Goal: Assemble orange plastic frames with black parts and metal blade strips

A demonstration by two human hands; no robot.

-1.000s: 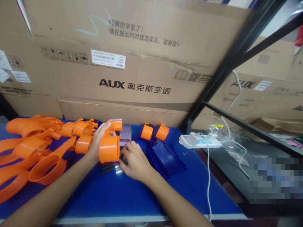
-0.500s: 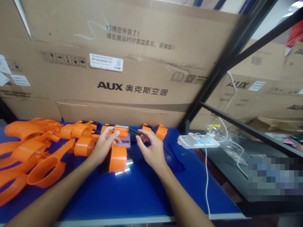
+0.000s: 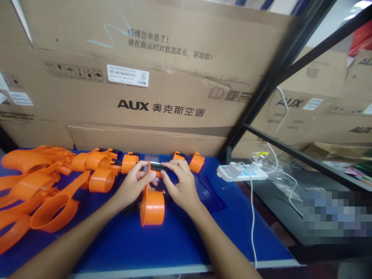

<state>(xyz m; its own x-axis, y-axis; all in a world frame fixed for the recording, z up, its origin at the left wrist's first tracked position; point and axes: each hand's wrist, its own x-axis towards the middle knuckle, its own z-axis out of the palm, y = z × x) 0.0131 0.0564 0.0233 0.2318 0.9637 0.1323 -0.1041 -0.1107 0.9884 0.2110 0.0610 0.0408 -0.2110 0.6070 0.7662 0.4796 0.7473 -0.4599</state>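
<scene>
Orange holder [image 3: 152,208] — pinched in left hand [image 3: 134,185], above mid-table.
Closer to right hand [image 3: 180,181] than before, black piece [image 3: 157,167] gripped there now against its top — bare blue tabletop [image 3: 177,244] toward front edge [image 3: 276,264].

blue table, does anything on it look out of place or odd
Nothing plainly spilled or broken shows. The white power strip seems to jut past the right edge of the blue table, and a white cable trails loosely down that side, which looks untidy. The orange parts at left lie jumbled.
</scene>
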